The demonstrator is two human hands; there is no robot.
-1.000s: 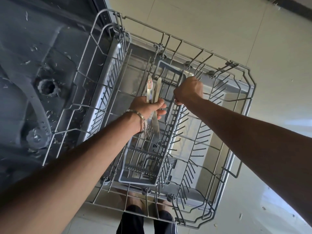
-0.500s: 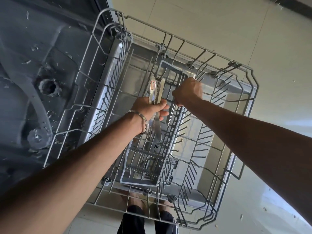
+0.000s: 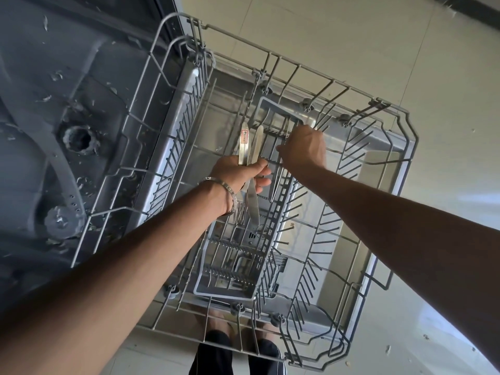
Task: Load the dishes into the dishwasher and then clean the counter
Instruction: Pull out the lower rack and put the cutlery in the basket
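The grey wire dishwasher rack (image 3: pixel 384 169) is pulled out below me over the open door. A grey plastic cutlery basket (image 3: pixel 224 290) lies along its middle. My left hand (image 3: pixel 238 175) grips a bundle of steel cutlery (image 3: pixel 250 143) above the basket: handles point away from me, and fork tines and a knife blade stick out below the hand. My right hand (image 3: pixel 304 148) is just to the right, over the basket's far end. Its fingers are curled round one knife (image 3: pixel 276 185), whose blade points down into the basket.
The dishwasher tub (image 3: pixel 67 136) is at the left, with a spray arm and bits of debris on its floor. Pale floor tiles (image 3: pixel 405 50) surround the rack. My feet (image 3: pixel 224 328) stand under its near edge. Rows of upright tines fill the rack's right side.
Almost nothing has moved. My left hand with the cutlery bundle has drifted slightly right, closer to my right hand, which stays over the basket's far end.
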